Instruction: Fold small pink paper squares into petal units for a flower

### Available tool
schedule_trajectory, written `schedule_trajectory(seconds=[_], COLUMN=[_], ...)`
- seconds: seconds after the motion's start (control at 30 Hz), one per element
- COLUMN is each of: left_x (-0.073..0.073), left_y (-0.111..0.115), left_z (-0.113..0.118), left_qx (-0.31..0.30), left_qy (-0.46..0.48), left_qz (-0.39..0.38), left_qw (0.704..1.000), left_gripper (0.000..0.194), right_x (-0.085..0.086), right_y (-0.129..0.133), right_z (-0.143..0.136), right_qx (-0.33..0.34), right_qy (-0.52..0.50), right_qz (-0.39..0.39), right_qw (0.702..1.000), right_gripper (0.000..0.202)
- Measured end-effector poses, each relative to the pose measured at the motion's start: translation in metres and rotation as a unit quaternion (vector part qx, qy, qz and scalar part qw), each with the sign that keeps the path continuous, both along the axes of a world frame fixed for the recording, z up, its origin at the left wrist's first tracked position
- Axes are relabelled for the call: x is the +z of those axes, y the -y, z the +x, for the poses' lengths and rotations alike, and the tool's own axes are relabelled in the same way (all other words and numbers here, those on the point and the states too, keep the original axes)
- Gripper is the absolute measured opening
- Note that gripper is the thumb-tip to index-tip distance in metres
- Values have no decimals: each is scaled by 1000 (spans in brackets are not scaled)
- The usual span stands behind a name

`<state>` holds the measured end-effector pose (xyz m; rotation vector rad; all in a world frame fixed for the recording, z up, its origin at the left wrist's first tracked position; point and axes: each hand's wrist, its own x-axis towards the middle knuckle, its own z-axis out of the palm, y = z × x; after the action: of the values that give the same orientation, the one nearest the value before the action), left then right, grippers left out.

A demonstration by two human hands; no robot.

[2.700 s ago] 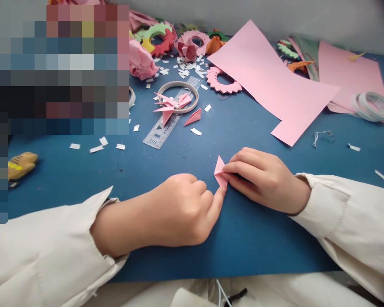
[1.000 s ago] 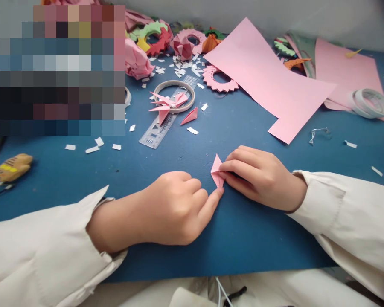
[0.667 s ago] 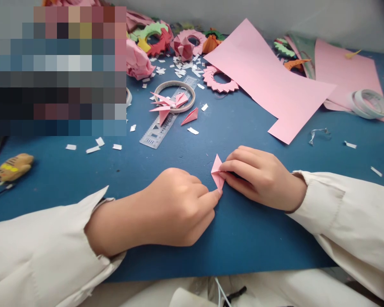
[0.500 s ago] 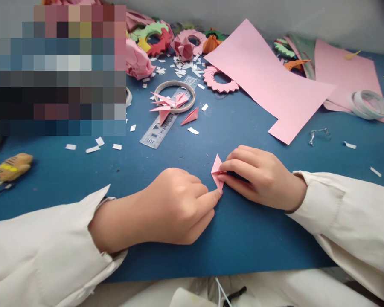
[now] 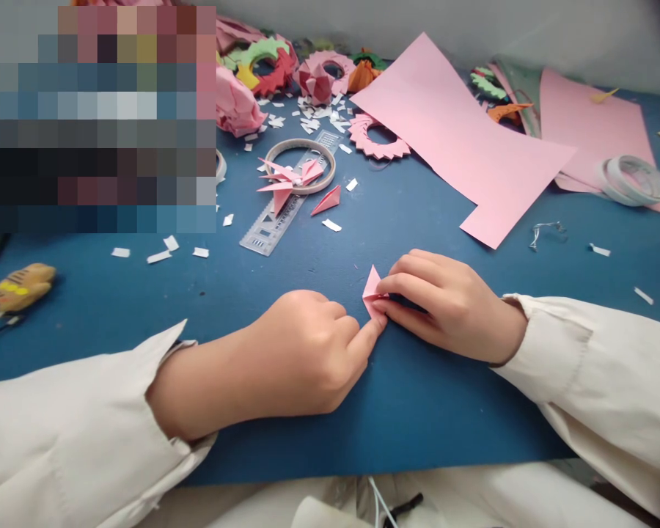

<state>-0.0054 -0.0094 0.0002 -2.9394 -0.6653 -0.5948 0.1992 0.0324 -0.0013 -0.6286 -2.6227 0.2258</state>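
A small folded piece of pink paper (image 5: 372, 283) lies on the blue tabletop, its upper point showing. My right hand (image 5: 445, 304) pinches its right side between thumb and fingers. From the left, my left hand (image 5: 313, 352) reaches in with most fingers curled under. One fingertip of it presses the paper's lower end, next to the right thumb, and covers that end. Beyond the hands lie a single folded pink paper point (image 5: 327, 199) and a cluster of similar pink points (image 5: 282, 192), which rests over a tape roll (image 5: 331, 170) and a clear ruler (image 5: 264, 238).
A large pink sheet (image 5: 445, 139) with a cut corner lies at the back right. White tape rolls (image 5: 619, 183) sit beyond my right sleeve. Paper rings, one of them pink (image 5: 363, 139), line the back among white scraps. A yellowish striped object (image 5: 26, 286) is far left.
My left fingertip has shifted slightly up along the paper's lower end, closer to my right thumb, and now covers more of it. My right hand stays in place.
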Motion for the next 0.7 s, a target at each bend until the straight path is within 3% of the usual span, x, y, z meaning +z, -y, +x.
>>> schedule_trajectory(seconds=[0.33,0.57,0.7], left_x=[5,-1,-3], left_y=[4,11,14], left_z=[1,2,3], left_qx=[-3,-19,30], left_qy=[21,-9,21], left_qz=[-44,30,25], left_qw=[999,999,999], left_gripper=[23,21,19], right_x=[0,1,1], right_y=[-1,1,1], right_z=[1,-1,-1], right_qx=[5,-15,-13], right_qy=[4,-19,-25], right_qz=[-8,-66,-76], right_qw=[1000,998,997], right_gripper=[17,13,12])
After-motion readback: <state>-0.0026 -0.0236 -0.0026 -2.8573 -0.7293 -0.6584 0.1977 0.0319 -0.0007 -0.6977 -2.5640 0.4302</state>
